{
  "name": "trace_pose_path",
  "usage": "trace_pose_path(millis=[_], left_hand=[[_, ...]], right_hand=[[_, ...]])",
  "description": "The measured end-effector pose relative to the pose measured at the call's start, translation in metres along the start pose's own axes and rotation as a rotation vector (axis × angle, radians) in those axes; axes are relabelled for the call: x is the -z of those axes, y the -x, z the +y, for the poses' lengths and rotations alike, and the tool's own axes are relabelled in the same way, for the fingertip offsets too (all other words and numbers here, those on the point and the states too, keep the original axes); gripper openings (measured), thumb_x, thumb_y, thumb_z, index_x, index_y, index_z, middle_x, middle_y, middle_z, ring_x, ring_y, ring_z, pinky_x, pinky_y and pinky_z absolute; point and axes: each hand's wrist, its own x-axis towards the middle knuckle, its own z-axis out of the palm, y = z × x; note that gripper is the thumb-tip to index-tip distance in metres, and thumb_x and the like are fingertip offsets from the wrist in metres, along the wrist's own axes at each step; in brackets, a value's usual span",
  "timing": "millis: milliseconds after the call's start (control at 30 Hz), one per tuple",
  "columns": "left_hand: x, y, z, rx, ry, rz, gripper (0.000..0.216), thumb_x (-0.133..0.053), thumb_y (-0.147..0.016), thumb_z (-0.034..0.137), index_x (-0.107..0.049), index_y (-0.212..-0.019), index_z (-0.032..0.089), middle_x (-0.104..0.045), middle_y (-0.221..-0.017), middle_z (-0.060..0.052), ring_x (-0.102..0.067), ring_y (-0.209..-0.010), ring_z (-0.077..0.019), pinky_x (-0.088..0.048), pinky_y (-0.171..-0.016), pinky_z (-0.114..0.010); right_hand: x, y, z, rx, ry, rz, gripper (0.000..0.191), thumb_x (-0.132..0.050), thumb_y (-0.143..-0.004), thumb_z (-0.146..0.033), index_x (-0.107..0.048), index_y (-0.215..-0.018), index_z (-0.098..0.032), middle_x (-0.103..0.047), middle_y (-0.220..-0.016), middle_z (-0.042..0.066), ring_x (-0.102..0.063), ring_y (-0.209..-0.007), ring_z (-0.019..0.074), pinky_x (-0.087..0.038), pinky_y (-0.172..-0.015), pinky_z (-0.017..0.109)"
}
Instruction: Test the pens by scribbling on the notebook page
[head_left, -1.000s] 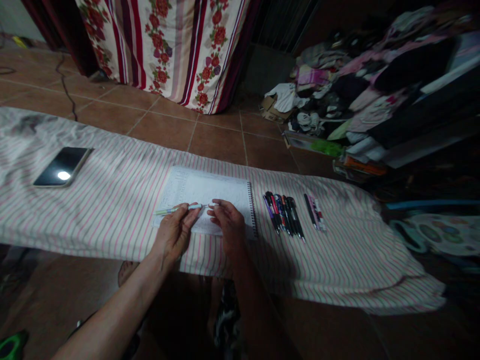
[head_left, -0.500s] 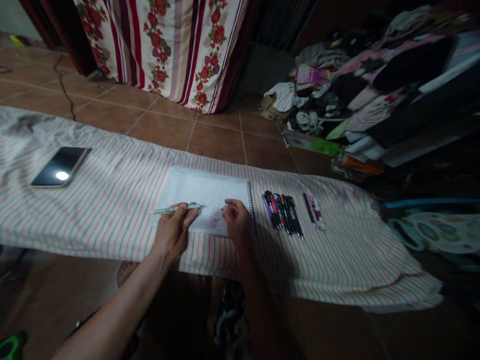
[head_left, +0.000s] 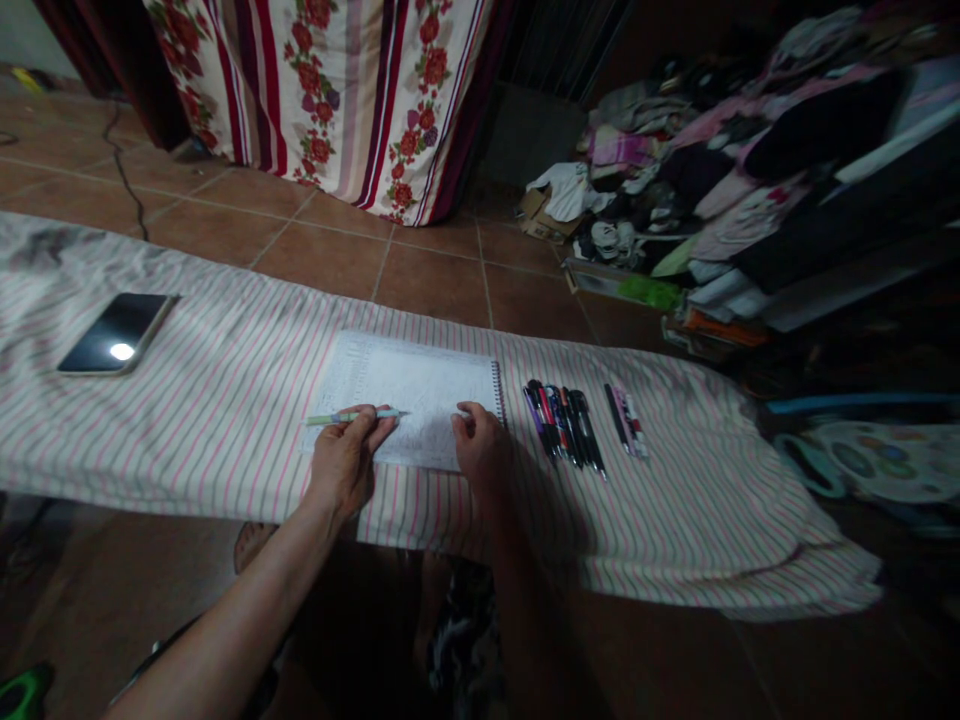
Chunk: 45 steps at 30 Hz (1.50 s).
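My left hand point(head_left: 347, 452) is closed around a light green and blue pen point(head_left: 330, 417), its tip pointing right over the notebook. Beneath both hands lies a spiral notebook point(head_left: 427, 375) with faint marks on its page and the coil on its right side. My right hand point(head_left: 482, 445) rests at the notebook's lower right, its fingers curled with thumb and forefinger close together. Whatever those fingers hold, if anything, is too small to make out. Right of the notebook, a row of several pens point(head_left: 564, 425) lies side by side.
A smaller group of pens point(head_left: 625, 420) lies farther right on the striped cloth point(head_left: 690, 500). At the far left is a phone point(head_left: 112, 335) with a bright reflection. Beyond the tiled floor point(head_left: 427, 268) hang a floral curtain point(head_left: 322, 100) and heaped clothes point(head_left: 637, 160).
My right hand has shifted slightly right, away from the pen tip. The left hand and its pen have hardly moved.
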Motion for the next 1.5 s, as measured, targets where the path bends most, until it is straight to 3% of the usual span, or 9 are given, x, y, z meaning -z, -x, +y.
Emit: trace_pose_path(millis=[333, 567, 733, 1033, 1500], left_hand=[[0.001, -0.002, 0.001, 0.016, 0.013, 0.006, 0.012, -0.063, -0.073, 0.005, -0.059, -0.063, 0.009, -0.064, -0.069, -0.003, -0.063, -0.07, -0.0098, -0.054, -0.085, -0.033], [0.001, -0.003, 0.001, 0.023, 0.006, 0.002, 0.015, -0.058, -0.076, 0.004, -0.06, -0.062, 0.008, -0.063, -0.07, -0.003, -0.063, -0.071, -0.0097, -0.054, -0.086, -0.033], [0.0, -0.003, 0.001, 0.015, 0.011, 0.007, 0.016, -0.057, -0.077, 0.002, -0.06, -0.061, 0.007, -0.062, -0.069, -0.003, -0.063, -0.071, -0.0096, -0.053, -0.087, -0.035], [-0.001, 0.0, 0.001, 0.042, 0.009, -0.027, 0.016, -0.056, -0.077, 0.003, -0.06, -0.062, 0.007, -0.063, -0.071, -0.004, -0.065, -0.075, -0.0118, -0.055, -0.082, -0.03], [-0.003, 0.003, 0.002, 0.067, 0.002, -0.063, 0.017, -0.058, -0.075, 0.003, -0.06, -0.059, 0.006, -0.063, -0.069, -0.005, -0.064, -0.07, -0.0108, -0.057, -0.078, -0.028]], right_hand=[[0.007, 0.001, -0.004, 0.001, -0.103, 0.014, 0.03, -0.041, -0.078, -0.013, -0.065, -0.096, -0.014, -0.065, -0.087, 0.01, -0.06, -0.081, 0.0189, -0.044, -0.079, 0.03], [0.009, 0.0, 0.006, -0.008, -0.087, 0.058, 0.03, -0.041, -0.078, -0.017, -0.066, -0.094, -0.016, -0.067, -0.086, 0.009, -0.06, -0.077, 0.0184, -0.045, -0.075, 0.03], [0.009, 0.0, -0.007, 0.006, -0.231, 0.034, 0.026, -0.045, -0.078, -0.019, -0.067, -0.092, -0.015, -0.065, -0.084, 0.007, -0.061, -0.068, 0.0151, -0.047, -0.068, 0.027], [0.004, 0.007, -0.035, 0.175, -0.28, -0.065, 0.021, -0.057, -0.077, -0.018, -0.068, -0.095, -0.019, -0.06, -0.085, 0.004, -0.055, -0.066, 0.0126, -0.048, -0.064, 0.025], [-0.004, 0.007, -0.035, 0.292, -0.271, -0.016, 0.013, -0.057, -0.079, -0.014, -0.068, -0.081, -0.02, -0.06, -0.078, 0.003, -0.058, -0.074, 0.0154, -0.047, -0.068, 0.027]])
